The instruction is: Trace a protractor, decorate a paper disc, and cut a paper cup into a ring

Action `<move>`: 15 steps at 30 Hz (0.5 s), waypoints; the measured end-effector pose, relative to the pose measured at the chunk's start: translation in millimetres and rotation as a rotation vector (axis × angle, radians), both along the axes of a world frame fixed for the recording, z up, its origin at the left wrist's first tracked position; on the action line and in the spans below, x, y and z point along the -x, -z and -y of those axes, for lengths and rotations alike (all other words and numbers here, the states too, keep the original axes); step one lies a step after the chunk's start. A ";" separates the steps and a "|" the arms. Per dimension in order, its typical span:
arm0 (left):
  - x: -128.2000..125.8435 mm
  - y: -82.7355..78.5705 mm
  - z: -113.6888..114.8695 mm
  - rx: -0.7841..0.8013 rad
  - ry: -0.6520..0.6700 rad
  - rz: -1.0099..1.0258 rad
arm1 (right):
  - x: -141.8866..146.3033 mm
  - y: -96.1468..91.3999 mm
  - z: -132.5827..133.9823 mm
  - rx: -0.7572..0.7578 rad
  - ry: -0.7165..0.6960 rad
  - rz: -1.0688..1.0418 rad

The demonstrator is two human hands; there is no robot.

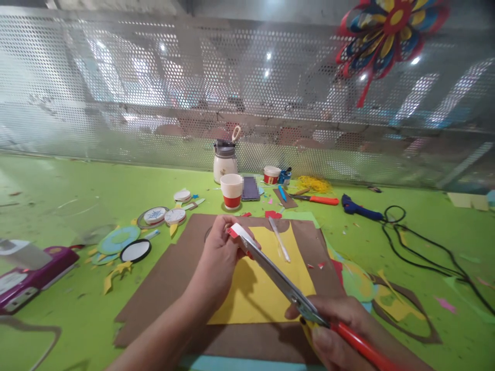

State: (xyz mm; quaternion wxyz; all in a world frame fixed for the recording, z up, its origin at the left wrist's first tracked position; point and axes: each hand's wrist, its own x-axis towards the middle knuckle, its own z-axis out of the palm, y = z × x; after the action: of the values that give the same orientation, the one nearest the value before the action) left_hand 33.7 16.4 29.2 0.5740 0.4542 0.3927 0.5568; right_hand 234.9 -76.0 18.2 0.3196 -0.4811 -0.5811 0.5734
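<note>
My left hand is closed in a pinch on a small red and white paper piece. My right hand grips red-handled scissors, whose long metal blades reach up to the paper piece and close around it. Both hands hover over a yellow paper sheet that lies on a brown cardboard sheet. A white glue stick rests on the yellow sheet.
The green table holds a red and white cup, a jar, round paper cutouts, a purple device, a blue glue gun with black cable, an orange-handled cutter. A perforated metal wall stands behind, with a paper pinwheel.
</note>
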 end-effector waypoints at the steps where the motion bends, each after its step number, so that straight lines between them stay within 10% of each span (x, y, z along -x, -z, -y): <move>1: 0.0 0.0 -0.1 0.002 -0.001 -0.004 | -0.1 -0.6 0.0 0.010 -0.004 0.005; 15: -0.5 1.2 -1.4 -0.016 -0.013 -0.021 | 1.7 8.6 -3.5 -0.020 -0.027 0.041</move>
State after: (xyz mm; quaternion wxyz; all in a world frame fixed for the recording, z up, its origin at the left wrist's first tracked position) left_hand 34.1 17.8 28.0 0.5626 0.4621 0.3969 0.5589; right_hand 233.1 -72.5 9.7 0.3045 -0.4816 -0.5998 0.5618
